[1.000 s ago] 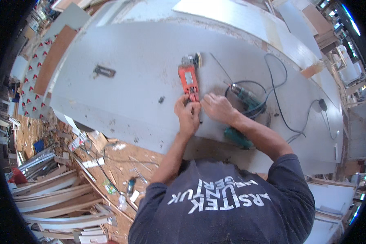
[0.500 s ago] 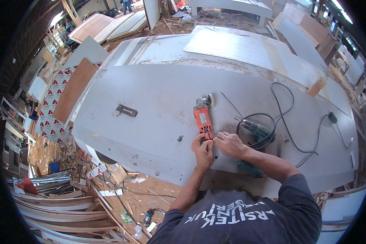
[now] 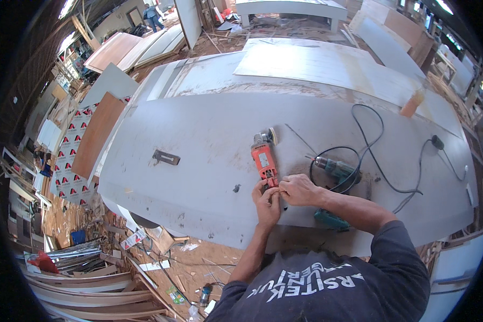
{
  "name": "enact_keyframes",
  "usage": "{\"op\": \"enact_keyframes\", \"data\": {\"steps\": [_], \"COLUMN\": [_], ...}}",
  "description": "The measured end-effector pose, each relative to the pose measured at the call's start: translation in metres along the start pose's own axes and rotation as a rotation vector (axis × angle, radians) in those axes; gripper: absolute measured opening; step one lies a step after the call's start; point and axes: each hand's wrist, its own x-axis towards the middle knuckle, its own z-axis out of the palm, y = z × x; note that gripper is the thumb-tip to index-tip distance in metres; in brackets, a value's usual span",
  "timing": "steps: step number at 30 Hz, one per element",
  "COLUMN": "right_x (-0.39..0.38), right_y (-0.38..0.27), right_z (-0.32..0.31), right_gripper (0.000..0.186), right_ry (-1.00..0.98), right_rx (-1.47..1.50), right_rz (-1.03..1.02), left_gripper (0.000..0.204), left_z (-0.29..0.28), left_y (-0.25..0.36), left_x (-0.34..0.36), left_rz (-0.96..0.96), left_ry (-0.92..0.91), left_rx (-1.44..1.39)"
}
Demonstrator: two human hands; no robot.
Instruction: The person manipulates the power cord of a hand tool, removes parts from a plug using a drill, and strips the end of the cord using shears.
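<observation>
A red angle grinder lies on the grey sheet-topped table, its disc end pointing away from me. The rear of its body looks opened up, with dark inner parts showing. My left hand is closed at the tail end, thumb and fingers gripping it. Against the same end, my right hand is closed in a pinch; whatever sits between its fingertips is too small to make out. Right of the grinder rests a green cordless-style drill with a long bit, partly ringed by a black cable.
A dark slotted metal piece lies on the left of the sheet. A wide brush-like tool and a black plug are at the right. White boards cover the far side. Scraps and cables litter the floor.
Both hands stay at the grinder's tail with slight finger movement. The whole view has shifted a little. A person in the far background shows more fully.
</observation>
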Motion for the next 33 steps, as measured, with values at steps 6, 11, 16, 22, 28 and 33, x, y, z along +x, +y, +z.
{"op": "enact_keyframes", "data": {"steps": [6, 11, 16, 22, 28, 33], "right_x": [-0.002, -0.007, -0.009, -0.009, -0.018, -0.029], "right_y": [0.001, -0.001, -0.005, -0.011, -0.017, -0.022], "right_z": [0.008, 0.007, 0.002, 0.012, 0.013, -0.021], "right_gripper": [0.013, 0.014, 0.017, 0.016, 0.013, 0.016], "right_ry": [-0.027, -0.074, -0.106, -0.024, 0.054, 0.210], "right_rx": [0.012, -0.070, -0.250, -0.214, -0.006, 0.109], "right_rz": [-0.029, -0.053, -0.072, -0.036, 0.085, 0.233], "left_gripper": [0.018, 0.019, 0.019, 0.019, 0.020, 0.021], "left_z": [-0.004, -0.003, -0.001, -0.003, 0.000, -0.001], "left_y": [-0.002, -0.003, -0.002, -0.008, -0.012, -0.012], "left_x": [0.000, 0.000, 0.003, 0.000, -0.001, -0.002], "left_rz": [-0.046, -0.023, -0.045, -0.046, -0.041, -0.070], "left_ry": [-0.037, -0.014, 0.002, 0.030, 0.043, 0.126], "left_rx": [-0.082, -0.054, -0.057, -0.087, -0.079, -0.124]}}
